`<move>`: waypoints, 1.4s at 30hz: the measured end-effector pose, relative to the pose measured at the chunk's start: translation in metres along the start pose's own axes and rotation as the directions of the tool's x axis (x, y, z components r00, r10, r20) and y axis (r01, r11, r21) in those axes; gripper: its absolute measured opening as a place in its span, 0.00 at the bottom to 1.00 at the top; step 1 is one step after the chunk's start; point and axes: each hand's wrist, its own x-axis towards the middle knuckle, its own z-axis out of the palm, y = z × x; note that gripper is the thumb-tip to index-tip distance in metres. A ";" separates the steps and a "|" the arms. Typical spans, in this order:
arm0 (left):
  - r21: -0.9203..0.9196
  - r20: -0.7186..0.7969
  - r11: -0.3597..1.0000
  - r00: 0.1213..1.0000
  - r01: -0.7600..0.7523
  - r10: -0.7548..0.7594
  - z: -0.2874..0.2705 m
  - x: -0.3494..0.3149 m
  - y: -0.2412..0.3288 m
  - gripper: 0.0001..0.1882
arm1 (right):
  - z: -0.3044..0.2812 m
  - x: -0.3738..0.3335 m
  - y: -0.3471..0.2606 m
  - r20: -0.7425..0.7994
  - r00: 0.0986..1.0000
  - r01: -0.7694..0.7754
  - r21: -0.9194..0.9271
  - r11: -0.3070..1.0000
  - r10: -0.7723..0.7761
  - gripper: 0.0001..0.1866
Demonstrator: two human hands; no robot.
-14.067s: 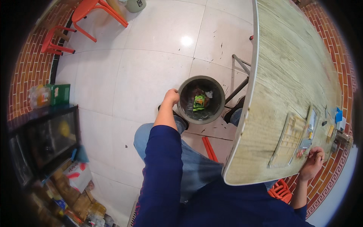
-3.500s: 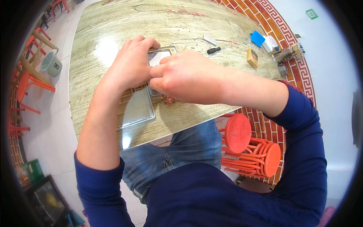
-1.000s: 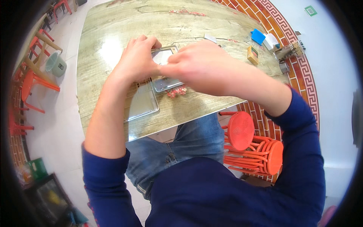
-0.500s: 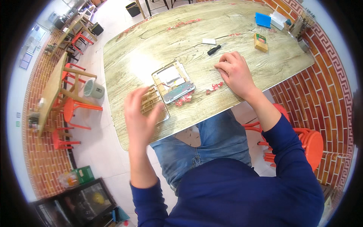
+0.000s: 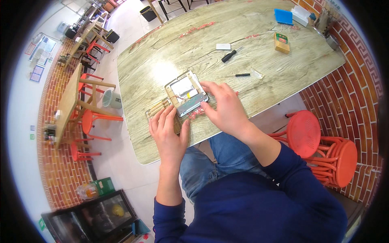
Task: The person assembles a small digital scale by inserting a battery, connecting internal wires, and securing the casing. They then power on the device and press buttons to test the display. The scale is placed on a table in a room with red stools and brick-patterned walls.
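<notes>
An opened electronic device lies on the table in front of me, its wired white pack and green circuit board exposed. Against its left side rests a ribbed, gold-toned shell half. My left hand lies over that shell half, fingers stretched and thumb apart; part of the shell is hidden beneath it. At the device's right edge, my right hand has thumb and fingertips around the near right corner. A thin screwdriver with a black handle lies beyond my right hand.
Farther back are a thicker black screwdriver, a small white block and a yellow box. A small clear packet lies by the thin screwdriver. A blue holder stands far right. Red stools stand right of my legs.
My right hand has moved left from the thin screwdriver, now uncovered, to the device's right edge. My left hand has come down onto the shell half.
</notes>
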 end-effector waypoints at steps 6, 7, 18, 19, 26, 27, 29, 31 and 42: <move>-0.020 -0.016 1.000 1.000 0.010 -0.010 0.002 -0.001 -0.001 0.27 | 0.004 0.007 -0.002 0.110 0.960 -0.279 0.486 0.828 0.259 0.27; -0.021 -0.012 1.000 1.000 0.011 -0.011 0.001 0.000 0.000 0.27 | 0.004 0.009 -0.003 0.157 0.943 -0.329 0.569 0.754 0.294 0.26; -0.009 0.052 1.000 0.998 0.019 -0.019 -0.009 0.018 -0.003 0.27 | -0.006 0.017 -0.005 0.116 0.987 -0.123 0.119 0.985 0.109 0.15; -0.011 0.084 1.000 0.996 0.025 -0.024 -0.011 0.021 -0.004 0.29 | -0.007 0.019 -0.003 0.126 0.987 -0.115 0.080 0.990 0.104 0.14; -0.071 0.277 0.992 0.953 -0.104 0.120 -0.032 0.076 -0.026 0.61 | -0.020 0.041 0.004 0.166 0.958 -0.261 0.160 0.952 0.235 0.19; -0.104 0.334 0.990 0.934 -0.094 0.124 -0.030 0.085 -0.030 0.64 | -0.021 0.049 0.003 0.180 0.952 -0.278 0.186 0.942 0.246 0.20; -0.145 0.425 0.986 0.894 -0.085 0.140 -0.025 0.096 -0.036 0.68 | -0.028 0.061 0.001 0.255 0.919 -0.362 0.238 0.902 0.302 0.23; -0.166 0.489 0.982 0.857 -0.090 0.161 -0.017 0.102 -0.039 0.70 | -0.039 0.074 0.000 0.373 0.840 -0.502 0.263 0.824 0.394 0.26; -0.357 0.437 0.930 0.865 -0.085 0.246 -0.004 0.103 -0.050 0.69 | -0.041 0.114 0.005 0.637 0.544 -0.827 0.299 0.475 0.546 0.31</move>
